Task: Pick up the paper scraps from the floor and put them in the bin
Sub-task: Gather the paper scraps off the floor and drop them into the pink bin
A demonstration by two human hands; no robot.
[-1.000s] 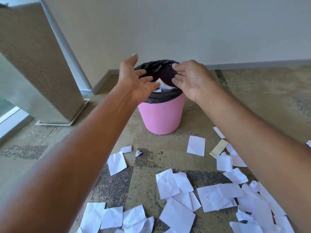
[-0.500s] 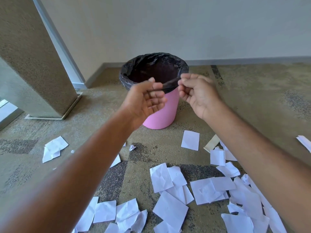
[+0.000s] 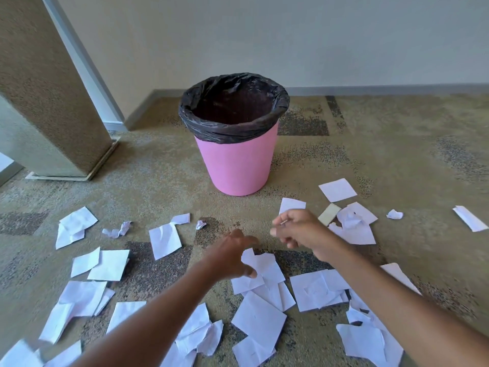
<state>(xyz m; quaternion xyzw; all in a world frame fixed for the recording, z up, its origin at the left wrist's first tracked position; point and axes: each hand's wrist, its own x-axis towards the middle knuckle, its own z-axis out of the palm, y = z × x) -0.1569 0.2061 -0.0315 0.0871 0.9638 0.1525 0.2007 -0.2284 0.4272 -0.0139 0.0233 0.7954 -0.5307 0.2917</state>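
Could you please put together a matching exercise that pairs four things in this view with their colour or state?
Things:
1. bin
2. bin liner
3. card scrap
4. left hand

Colours or states:
A. black, folded over a rim
B. open, over white scraps
C. pink, upright
D. beige, lying flat

Pairs: 1-C; 2-A; 3-D; 4-B

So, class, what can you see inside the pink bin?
Only the black liner shows inside the pink bin, folded over its rim. The near wall hides the bottom, so whatever lies there cannot be seen.
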